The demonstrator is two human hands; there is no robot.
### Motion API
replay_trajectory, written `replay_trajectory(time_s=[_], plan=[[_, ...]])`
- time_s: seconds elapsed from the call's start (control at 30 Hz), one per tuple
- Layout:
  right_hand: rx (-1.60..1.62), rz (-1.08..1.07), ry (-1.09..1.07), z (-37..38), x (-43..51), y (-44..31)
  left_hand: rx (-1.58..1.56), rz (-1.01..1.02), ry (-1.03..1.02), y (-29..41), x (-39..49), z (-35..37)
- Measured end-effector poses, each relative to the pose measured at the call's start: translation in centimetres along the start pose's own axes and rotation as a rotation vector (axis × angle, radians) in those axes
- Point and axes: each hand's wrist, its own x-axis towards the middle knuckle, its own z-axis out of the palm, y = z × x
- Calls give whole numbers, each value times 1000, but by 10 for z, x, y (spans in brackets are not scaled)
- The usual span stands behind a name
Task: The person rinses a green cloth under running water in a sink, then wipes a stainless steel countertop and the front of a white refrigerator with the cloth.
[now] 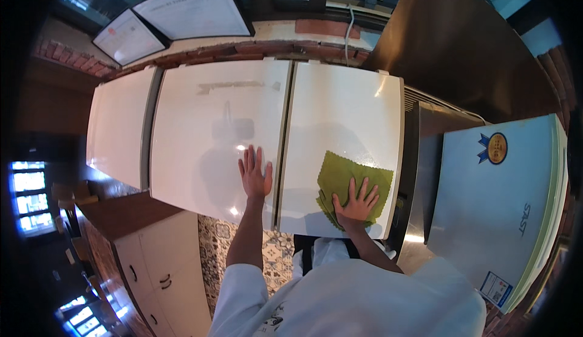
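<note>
My right hand (357,202) lies flat with fingers spread on a green cloth with zigzag edges (339,168). The cloth is spread on the front right part of a white chest freezer lid (337,109), with some folds at its left edge. On the neighbouring white lid (182,132) rests my left hand (256,175), palm down, near the dark gap between the two lids. Wet-looking, shiny spots show just above the cloth. A greyish tape mark (237,86) runs along the back of the left lid.
Another white lid (118,132) stands farther left. Behind are a brick ledge (227,50), framed documents (191,11) and a cable (350,31). At right stand a metal surface (421,177) and a white appliance (492,200). A white cabinet (168,264) is at lower left.
</note>
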Motion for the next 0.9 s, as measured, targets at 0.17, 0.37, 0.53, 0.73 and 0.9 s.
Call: replay_trajectory(time_s=[0.17, 0.37, 0.53, 0.73, 0.9], plan=[[45, -47, 43, -5, 20, 2, -58, 57, 77, -1, -3, 0], [23, -6, 88, -13, 89, 6, -49, 43, 73, 1, -2, -1], [-31, 114, 136, -5, 208, 14, -35, 57, 69, 1, -1, 0], [-132, -94, 115, -16, 339, 39, -38, 40, 60, 0, -1, 0], [-145, -217, 55, -22, 397, 52, -53, 49, 67, -1, -1, 0]])
